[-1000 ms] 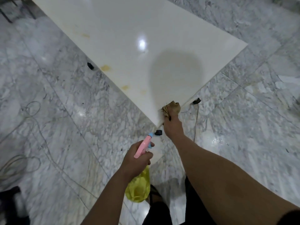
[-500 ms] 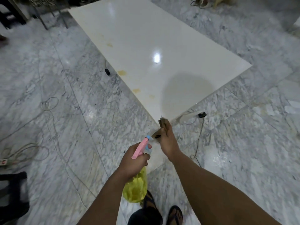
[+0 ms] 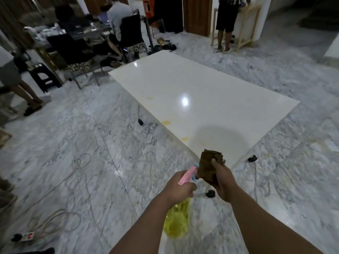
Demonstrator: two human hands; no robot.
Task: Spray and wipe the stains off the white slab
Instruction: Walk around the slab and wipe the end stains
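We are holding the spray bottle [image 3: 178,219] in our left hand [image 3: 180,187], fingers curling round its neck; the pink trigger head [image 3: 187,175] is pointing up and away from us, toward the near corner of the white slab [image 3: 211,99], while the yellow body is hanging down below the fist. Just to the right of that hand, our right hand [image 3: 222,182] is gripping a folded brown cloth [image 3: 210,166], thumb pressing on its front, the cloth standing upright and nearly touching the nozzle. Beyond both hands the slab is lying with its long axis running away and to the left, its near corner pointing at us. Yellowish stains [image 3: 166,122] are sitting along its left edge, ahead of the left hand. A small black foot [image 3: 210,193] is lying on the marble floor [image 3: 91,143] between our wrists, and another black piece [image 3: 252,158] with a cord is lying right of the right hand. Looping cables [image 3: 80,162] and a power strip [image 3: 27,236] are lying far left of the left hand. Chairs [image 3: 77,52] and people [image 3: 226,19] are staying well beyond the slab
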